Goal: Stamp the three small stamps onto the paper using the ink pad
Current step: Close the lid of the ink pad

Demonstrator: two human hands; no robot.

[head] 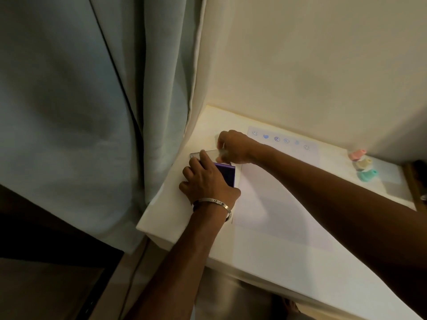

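The ink pad (227, 173) has a purple inking surface and sits at the table's left end. My left hand (205, 181) lies over it and grips its case. My right hand (233, 146) reaches across and pinches the clear lid (211, 153) at the pad's far edge. The white paper (288, 192) lies to the right of the pad, with several blue stamp prints (277, 139) in a row along its far edge. Three small stamps, pink (357, 154), cream (364, 163) and teal (367, 175), stand together at the far right.
The white table (175, 218) ends just left of the pad, where a grey-green curtain (138, 88) hangs against it. A cream wall (312, 65) backs the table. A brown edge (416, 181) with a metal part shows at the far right.
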